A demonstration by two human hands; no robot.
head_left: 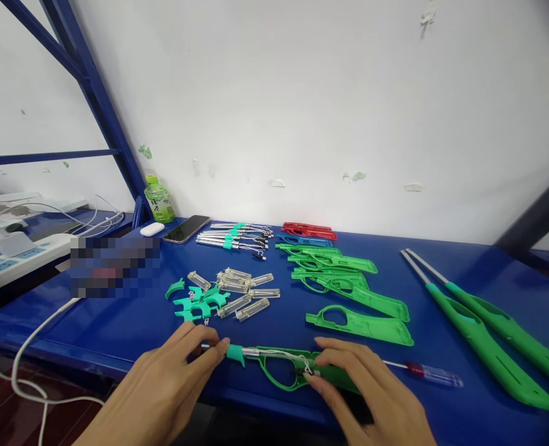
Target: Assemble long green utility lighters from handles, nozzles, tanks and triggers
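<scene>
Between the fingertips of my left hand (176, 365) is a metal lighter tube (252, 352) with a teal collar (236, 354). The tube's inner end meets a green lighter handle half (281, 383) lying at the table's front edge. White wires (286, 354) run from the tube to a small black igniter piece (314, 372). My right hand (369, 384) pinches around that piece over the handle half, its fingers hiding part of both. Beyond my left hand lie teal triggers (203, 308) and clear fuel tanks (252, 308).
A screwdriver (434, 374) lies right of my right hand. Two assembled green lighters (492, 353) lie farther right. Loose handle halves in green (367, 331), blue (309, 240) and red (309, 230) stretch backward. Tube assemblies (228, 238), a phone (187, 229) and a bottle (159, 201) are at the back.
</scene>
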